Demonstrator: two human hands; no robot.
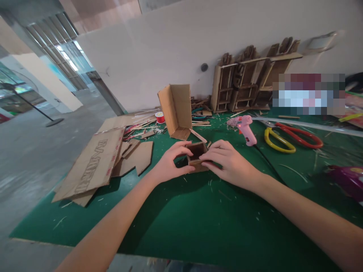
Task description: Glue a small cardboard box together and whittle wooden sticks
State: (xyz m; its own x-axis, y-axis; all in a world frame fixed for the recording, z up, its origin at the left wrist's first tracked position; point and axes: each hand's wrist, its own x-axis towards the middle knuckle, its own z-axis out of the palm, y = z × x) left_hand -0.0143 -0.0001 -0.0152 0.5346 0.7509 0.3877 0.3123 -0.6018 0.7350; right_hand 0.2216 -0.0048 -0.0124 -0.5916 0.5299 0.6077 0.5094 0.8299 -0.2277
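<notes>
A small open-topped cardboard box (197, 165) sits on the green tabletop between my hands. My left hand (174, 160) is closed around its left side, thumb along the near wall and fingers at the far left. With thumb and fingers, my right hand (224, 158) pinches the right wall, some fingertips over the rim. Just behind stands a taller folded cardboard piece (178, 111), upright and open toward me. A pale flat stick (198, 135) lies between it and the small box.
Flat cardboard sheets (87, 162) lie at left, near a red thread spool (160, 117). To the right are a pink glue gun (246, 130) with its cord, large scissors (295, 138) and a purple object (347, 180). Cardboard structures (241, 83) lean against the wall.
</notes>
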